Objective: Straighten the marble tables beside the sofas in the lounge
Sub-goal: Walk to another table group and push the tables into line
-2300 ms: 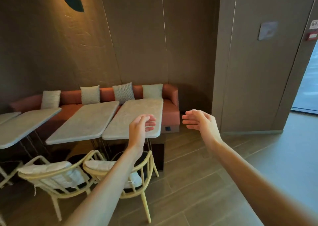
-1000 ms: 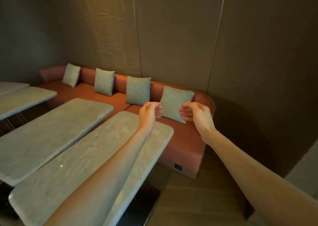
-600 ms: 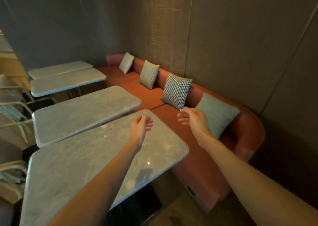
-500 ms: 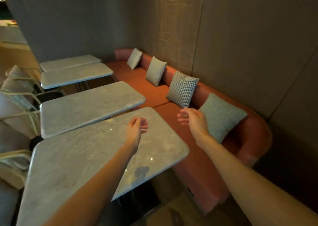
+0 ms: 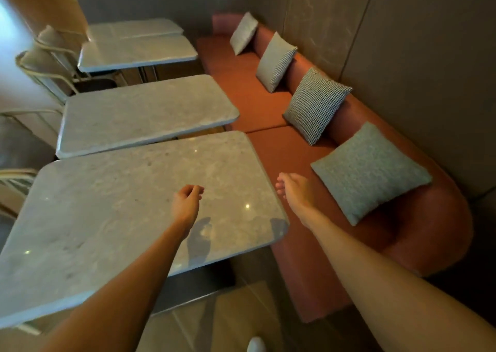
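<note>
The nearest grey marble table [image 5: 107, 217] stands skewed, its far right corner close to the second marble table [image 5: 145, 112]. Beyond them two more marble tables [image 5: 137, 52] sit side by side. All face a long terracotta sofa [image 5: 276, 147]. My left hand [image 5: 186, 204] hovers above the nearest tabletop, fingers loosely curled and holding nothing. My right hand [image 5: 295, 192] hangs just past that table's sofa-side edge, over the seat, fingers apart and empty.
Several cushions lean on the sofa back, the closest a grey cushion [image 5: 367, 172], then a checked cushion [image 5: 316, 104]. Cream chairs [image 5: 45, 59] stand at the tables' left ends. A panelled wall runs behind the sofa. Tiled floor [image 5: 214, 319] shows below, with a white shoe tip [image 5: 256, 345].
I have come closer and now look more steeply down on the tables. My left hand has dropped lower over the nearest tabletop, and my right hand has moved beside its sofa-side edge.
</note>
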Demonstrator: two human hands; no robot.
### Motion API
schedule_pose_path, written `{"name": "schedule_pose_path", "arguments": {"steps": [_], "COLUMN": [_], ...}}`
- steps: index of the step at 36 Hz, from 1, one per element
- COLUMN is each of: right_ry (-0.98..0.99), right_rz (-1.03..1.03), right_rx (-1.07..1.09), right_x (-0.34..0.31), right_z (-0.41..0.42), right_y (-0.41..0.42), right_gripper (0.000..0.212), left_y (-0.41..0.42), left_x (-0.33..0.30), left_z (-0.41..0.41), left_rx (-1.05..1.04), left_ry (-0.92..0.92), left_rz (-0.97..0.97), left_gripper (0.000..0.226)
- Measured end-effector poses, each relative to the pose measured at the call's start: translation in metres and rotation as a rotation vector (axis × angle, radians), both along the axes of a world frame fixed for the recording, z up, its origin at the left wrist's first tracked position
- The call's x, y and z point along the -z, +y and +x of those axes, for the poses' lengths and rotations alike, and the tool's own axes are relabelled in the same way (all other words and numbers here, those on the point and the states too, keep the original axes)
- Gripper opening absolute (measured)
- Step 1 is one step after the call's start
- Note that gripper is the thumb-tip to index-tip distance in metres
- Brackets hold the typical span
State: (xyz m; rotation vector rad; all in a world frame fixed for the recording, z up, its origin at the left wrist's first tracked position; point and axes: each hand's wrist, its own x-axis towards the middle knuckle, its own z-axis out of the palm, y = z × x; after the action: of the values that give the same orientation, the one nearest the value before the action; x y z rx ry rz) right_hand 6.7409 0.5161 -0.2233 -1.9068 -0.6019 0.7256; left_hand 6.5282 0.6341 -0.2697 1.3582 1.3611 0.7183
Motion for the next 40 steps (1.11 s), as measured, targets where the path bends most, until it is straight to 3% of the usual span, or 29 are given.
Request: {"name": "schedule_pose_path", "arguments": {"steps": [5,11,17,23,28,36,40], "right_ry": [-0.134,-0.41,-0.781,-1.045,-1.189,-1.348,-1.355], "right_rz": [-0.186,-0.359,-0.398,-0.22,-0.134,0.037,0.045], "right_rx": [-0.188,-0.579,-0.887,-0.686,-0.643,-0.542,-0.548], "right_x": [0.061,0.144,0.222,0.266,0.283,0.301,0.301], "right_z": [0.025,0.018,0.005,0.0,0.007,0.011,0.014], "right_y": [0.017,0.024,0.025,0.026,0.032,0.039,0.042], "right_gripper": [0.022,0.033,0.053,0.047,0.042,0.034,0.033], "left_y": [-0.011,-0.025,-0.032,-0.028,-0.02,-0.011,-0.01], "left_x": [0.068,0.149,0.193,0.21,0.234,0.245,0.243], "left_z": [0.003,-0.02,-0.033,-0.03,-0.021,-0.02,-0.018], "left_rx": [0.104,0.259,0.23,0.211,0.171,0.09,0.086], "left_ry": [0.268,0.66,0.755,0.873,0.958,1.081,1.105], "left_rz": [-0.009,0.132,0.211,0.369,0.53,0.73,0.734], "left_gripper": [0.034,0.047,0.061,0.065,0.042,0.036,0.035]}}
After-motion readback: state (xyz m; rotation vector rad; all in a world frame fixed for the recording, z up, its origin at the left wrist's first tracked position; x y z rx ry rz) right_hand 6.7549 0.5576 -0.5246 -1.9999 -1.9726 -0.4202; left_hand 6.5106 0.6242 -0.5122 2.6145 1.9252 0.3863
